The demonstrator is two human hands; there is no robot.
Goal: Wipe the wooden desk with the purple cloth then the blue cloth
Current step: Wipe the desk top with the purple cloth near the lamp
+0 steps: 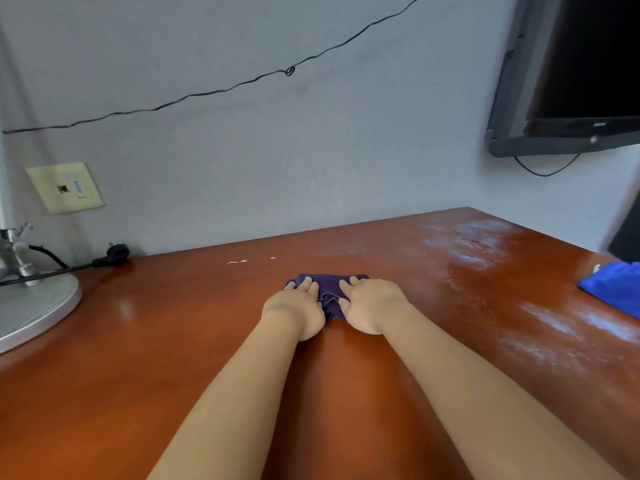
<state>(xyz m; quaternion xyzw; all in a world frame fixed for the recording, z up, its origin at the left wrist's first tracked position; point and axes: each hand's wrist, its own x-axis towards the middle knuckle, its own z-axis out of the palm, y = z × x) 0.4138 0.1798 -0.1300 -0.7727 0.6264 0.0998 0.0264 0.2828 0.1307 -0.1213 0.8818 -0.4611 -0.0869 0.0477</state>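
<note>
- The purple cloth (327, 289) lies bunched on the wooden surface (173, 341), about midway across it and nearer the back wall than the front edge.
- The left hand (294, 306) rests palm down on the left part of the purple cloth, fingers straight and flat, pressing on the fabric without curling round it.
- The right hand (372, 306) lies palm down on the right part of the purple cloth, just beside the left hand; its fingers are stretched out flat over the fabric, the thumb touching the folds between the two hands.
- Both bare forearms reach forward from the front edge of the surface to the purple cloth.
- The blue cloth (614, 289) lies well to the right of the purple cloth, at the right edge of the view, partly cut off.
- Whitish dusty patches (471, 247) cover the surface right of the purple cloth, between it and the blue cloth and on toward the back right corner.
- A few small pale scraps (239, 261) lie just behind the purple cloth, to its left.
- A round metal lamp base (38, 306) stands far left of the purple cloth, with a black cable (76, 268) running past it toward the wall.
- On the wall behind are a cream wall plate (65, 187) to the left, a thin black wire (221, 91) strung across, and a dark screen (571, 74) up to the right.
</note>
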